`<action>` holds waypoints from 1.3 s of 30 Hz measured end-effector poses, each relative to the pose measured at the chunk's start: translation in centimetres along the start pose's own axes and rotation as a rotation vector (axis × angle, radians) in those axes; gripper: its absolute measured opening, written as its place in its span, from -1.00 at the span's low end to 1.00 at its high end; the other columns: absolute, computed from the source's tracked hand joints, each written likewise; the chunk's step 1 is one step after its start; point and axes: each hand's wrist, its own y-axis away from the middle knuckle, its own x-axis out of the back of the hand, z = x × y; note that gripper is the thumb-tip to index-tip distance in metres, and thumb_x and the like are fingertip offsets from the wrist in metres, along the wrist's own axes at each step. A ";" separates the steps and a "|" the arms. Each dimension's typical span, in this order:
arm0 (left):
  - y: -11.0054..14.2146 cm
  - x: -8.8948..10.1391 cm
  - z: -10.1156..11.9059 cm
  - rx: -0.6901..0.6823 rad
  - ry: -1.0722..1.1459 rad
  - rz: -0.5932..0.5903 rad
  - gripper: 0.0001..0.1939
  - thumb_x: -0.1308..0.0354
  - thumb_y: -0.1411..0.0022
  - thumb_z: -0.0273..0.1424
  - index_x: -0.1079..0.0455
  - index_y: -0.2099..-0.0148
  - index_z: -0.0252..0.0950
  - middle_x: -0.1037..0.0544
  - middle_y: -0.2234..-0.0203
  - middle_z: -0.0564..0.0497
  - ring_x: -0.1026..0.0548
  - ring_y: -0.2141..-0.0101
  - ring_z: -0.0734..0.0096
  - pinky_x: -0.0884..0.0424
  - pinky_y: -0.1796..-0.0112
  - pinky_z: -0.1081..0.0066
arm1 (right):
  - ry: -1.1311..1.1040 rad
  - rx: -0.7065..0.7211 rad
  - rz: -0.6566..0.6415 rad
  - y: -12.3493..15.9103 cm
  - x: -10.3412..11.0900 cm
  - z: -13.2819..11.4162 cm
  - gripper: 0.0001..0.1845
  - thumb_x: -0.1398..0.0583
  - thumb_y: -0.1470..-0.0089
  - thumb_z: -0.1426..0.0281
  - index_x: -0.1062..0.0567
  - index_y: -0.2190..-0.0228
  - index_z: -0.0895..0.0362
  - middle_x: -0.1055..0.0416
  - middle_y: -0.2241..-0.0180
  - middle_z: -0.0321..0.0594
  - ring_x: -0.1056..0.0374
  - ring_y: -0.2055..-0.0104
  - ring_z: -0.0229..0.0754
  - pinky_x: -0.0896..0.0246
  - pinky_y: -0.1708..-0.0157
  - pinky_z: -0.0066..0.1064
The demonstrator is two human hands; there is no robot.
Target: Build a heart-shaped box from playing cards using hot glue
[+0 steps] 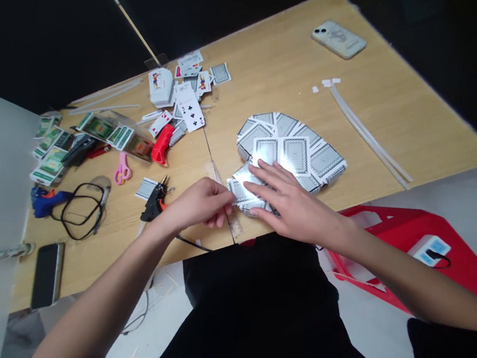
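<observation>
A heart-like sheet of overlapping grey-backed playing cards [293, 148] lies on the wooden table [286, 64]. My right hand [291, 202] lies flat on the near edge of this card sheet, fingers stretched out and spread. My left hand [201, 203] is closed in a pinch at the sheet's near left corner, gripping the edge of a card [234, 190]. A black glue gun [154, 199] rests just left of my left hand.
Loose cards [188, 90] and green card boxes [52, 149] crowd the left side, with pink scissors [122, 168], a red tool [163, 143] and a blue glue gun [47, 198]. Glue sticks [368, 133] and a phone [338, 39] lie at right; another phone [47, 275] near left. A red stool [411, 250] stands beside the table.
</observation>
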 end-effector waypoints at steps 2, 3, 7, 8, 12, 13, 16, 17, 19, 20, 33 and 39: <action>-0.2 -0.1 -0.2 0.002 0.021 0.021 -0.57 -0.11 -0.39 -0.25 -0.47 0.53 -0.26 -0.52 0.72 -0.01 -0.34 0.74 0.51 -0.26 0.63 0.52 | -0.004 -0.002 -0.002 0.0 0.0 0.0 -0.46 -0.24 -0.45 0.25 -0.50 -0.33 0.21 -0.25 -0.50 0.16 -0.04 -0.62 0.25 -0.08 -0.55 0.31; -0.3 -0.1 -0.3 0.002 0.025 0.031 -0.54 -0.09 -0.41 -0.23 -0.46 0.54 -0.25 -0.51 0.72 -0.02 -0.34 0.75 0.51 -0.26 0.63 0.51 | -0.010 -0.004 -0.003 0.0 0.0 0.1 -0.46 -0.25 -0.44 0.25 -0.50 -0.34 0.18 -0.25 -0.51 0.14 -0.04 -0.62 0.24 -0.08 -0.55 0.32; -0.6 0.1 -0.5 -0.013 0.010 0.035 -0.51 -0.08 -0.43 -0.20 -0.48 0.55 -0.26 -0.48 0.74 -0.01 -0.30 0.74 0.52 -0.24 0.62 0.52 | -0.023 -0.002 0.006 0.0 -0.1 0.2 -0.45 -0.26 -0.43 0.23 -0.50 -0.34 0.15 -0.25 -0.51 0.11 -0.03 -0.62 0.23 -0.08 -0.55 0.32; -0.6 0.2 -0.5 -0.021 0.007 0.036 -0.52 -0.10 -0.42 -0.21 -0.49 0.54 -0.26 -0.47 0.73 0.00 -0.31 0.73 0.53 -0.25 0.61 0.52 | -0.025 -0.003 0.008 0.0 -0.1 0.2 -0.46 -0.26 -0.43 0.23 -0.50 -0.34 0.14 -0.25 -0.51 0.10 -0.03 -0.63 0.22 -0.08 -0.55 0.32; -0.5 0.3 -0.4 -0.071 -0.004 0.097 -0.63 -0.18 -0.35 -0.27 -0.45 0.52 -0.25 -0.45 0.69 0.06 -0.32 0.66 0.54 -0.27 0.56 0.53 | -0.019 -0.010 0.009 0.0 -0.2 0.2 -0.46 -0.27 -0.43 0.24 -0.50 -0.34 0.12 -0.25 -0.51 0.08 -0.03 -0.62 0.22 -0.06 -0.56 0.32; -0.5 0.3 -0.4 -0.087 -0.010 0.113 -0.64 -0.19 -0.34 -0.27 -0.43 0.51 -0.25 -0.45 0.68 0.08 -0.32 0.66 0.55 -0.25 0.56 0.53 | -0.011 -0.007 0.007 0.0 -0.2 0.1 -0.46 -0.26 -0.43 0.24 -0.50 -0.34 0.15 -0.25 -0.51 0.10 -0.04 -0.62 0.22 -0.06 -0.56 0.31; -0.3 0.2 -0.3 -0.119 -0.035 0.132 -0.65 -0.19 -0.32 -0.27 -0.41 0.52 -0.25 -0.43 0.70 0.09 -0.28 0.67 0.56 -0.23 0.57 0.52 | 0.006 -0.003 0.003 -0.1 -0.2 0.1 -0.45 -0.26 -0.44 0.25 -0.50 -0.33 0.20 -0.25 -0.51 0.14 -0.04 -0.62 0.23 -0.05 -0.57 0.29; -0.3 0.1 -0.3 -0.120 -0.043 0.138 -0.64 -0.18 -0.32 -0.27 -0.42 0.52 -0.25 -0.43 0.70 0.09 -0.28 0.68 0.56 -0.22 0.57 0.52 | 0.006 -0.005 0.003 -0.1 -0.2 0.1 -0.45 -0.26 -0.43 0.25 -0.50 -0.34 0.19 -0.25 -0.51 0.13 -0.04 -0.62 0.22 -0.05 -0.57 0.29; -0.4 0.0 -0.4 -0.114 -0.052 0.157 -0.62 -0.15 -0.34 -0.27 -0.43 0.53 -0.25 -0.43 0.72 0.09 -0.28 0.69 0.55 -0.22 0.57 0.52 | 0.003 -0.008 0.009 0.0 -0.3 0.1 -0.46 -0.27 -0.43 0.25 -0.50 -0.34 0.16 -0.25 -0.51 0.11 -0.04 -0.62 0.22 -0.05 -0.56 0.30; -0.5 -0.1 -0.4 -0.109 -0.052 0.165 -0.60 -0.13 -0.36 -0.26 -0.44 0.53 -0.25 -0.43 0.73 0.09 -0.28 0.70 0.54 -0.23 0.57 0.51 | 0.003 -0.007 0.011 0.0 -0.3 0.1 -0.46 -0.27 -0.43 0.25 -0.49 -0.34 0.15 -0.25 -0.51 0.12 -0.04 -0.62 0.22 -0.05 -0.56 0.30; -1.3 0.6 -0.9 -0.142 -0.054 0.125 -0.56 -0.13 -0.40 -0.24 -0.45 0.54 -0.26 -0.37 0.76 0.10 -0.24 0.71 0.56 -0.20 0.58 0.51 | -0.018 0.025 0.008 0.1 -0.6 0.4 -0.38 -0.27 -0.43 0.17 -0.45 -0.37 0.18 -0.20 -0.53 0.16 0.02 -0.64 0.27 0.00 -0.56 0.35; -1.3 0.7 -1.1 -0.154 -0.085 0.165 -0.60 -0.16 -0.38 -0.19 -0.44 0.49 -0.26 -0.42 0.70 0.09 -0.30 0.67 0.53 -0.24 0.57 0.51 | 0.016 0.025 0.003 0.1 -0.6 0.3 -0.38 -0.26 -0.44 0.17 -0.45 -0.37 0.21 -0.20 -0.52 0.18 0.01 -0.63 0.27 -0.01 -0.57 0.32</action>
